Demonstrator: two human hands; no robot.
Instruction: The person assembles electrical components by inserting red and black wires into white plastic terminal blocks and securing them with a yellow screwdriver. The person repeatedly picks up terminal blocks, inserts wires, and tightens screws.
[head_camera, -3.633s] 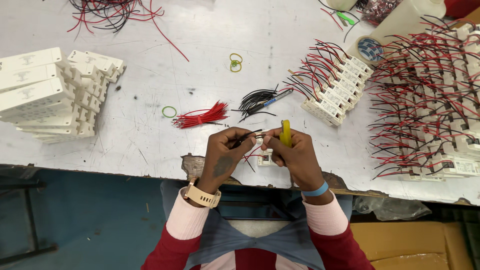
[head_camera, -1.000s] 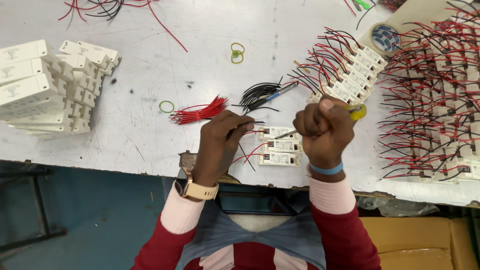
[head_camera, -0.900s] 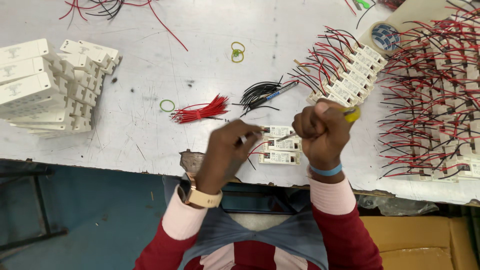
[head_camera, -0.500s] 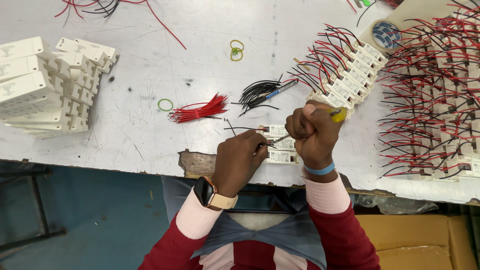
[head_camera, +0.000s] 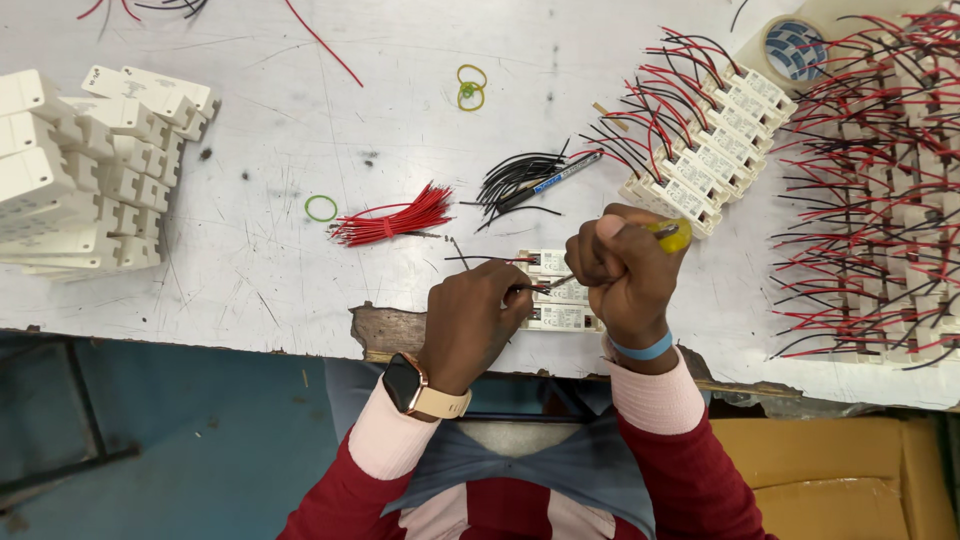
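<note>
My right hand is closed around a yellow-handled screwdriver, its thin shaft slanting down-left to a white terminal block near the table's front edge. My left hand pinches a thin wire at that block's left side. Three such blocks lie stacked there; the top one has a red-and-black wire sticking out to the left. A bundle of red wires and a bundle of black wires lie just beyond my hands.
Stacks of white blocks fill the left. A row of wired blocks and a mass of wired ones fill the right. A tape roll, green and yellow rubber bands, and the chipped table edge are in view.
My left hand has drawn back from beside the black wires to the blocks at the front edge. My right hand with the screwdriver has come down and left onto the same block.
</note>
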